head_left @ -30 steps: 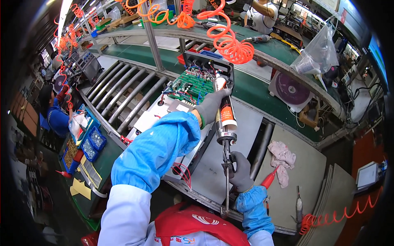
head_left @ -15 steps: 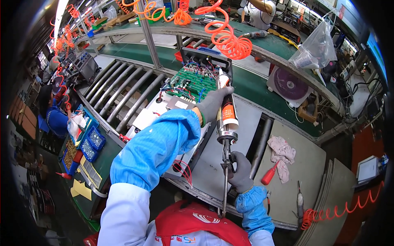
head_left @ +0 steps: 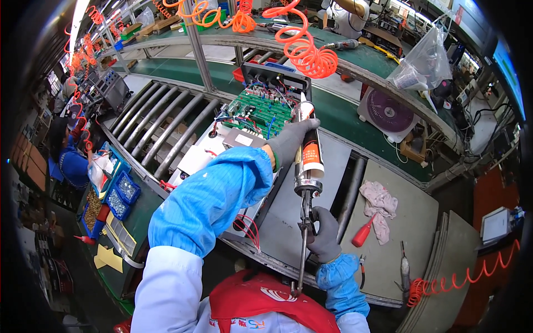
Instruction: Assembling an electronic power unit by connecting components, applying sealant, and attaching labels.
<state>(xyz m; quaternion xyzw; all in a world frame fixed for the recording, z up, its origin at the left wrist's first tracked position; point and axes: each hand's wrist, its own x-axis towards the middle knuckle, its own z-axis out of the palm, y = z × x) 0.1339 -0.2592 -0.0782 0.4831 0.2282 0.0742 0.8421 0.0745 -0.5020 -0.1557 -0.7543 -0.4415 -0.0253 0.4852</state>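
Caulking gun pointed at the green circuit board, left hand wrapped around its tube, right hand squeezing its handle. Right of the board lay a pink rag and red-handled screwdriver; an orange coiled hose hung above.

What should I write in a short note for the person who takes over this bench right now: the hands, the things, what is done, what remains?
Left hand: gloved, wrapped around the sealant tube of the caulking gun, nozzle up at the green circuit board.
Right hand: gloved, on the gun's handle and trigger, near the body.
Board sits in an open chassis on the roller line. Red-handled screwdriver and pink rag lie to the right on the grey table.
Done: gun aimed at the board. Whether sealant is already applied cannot be told, so check the board.
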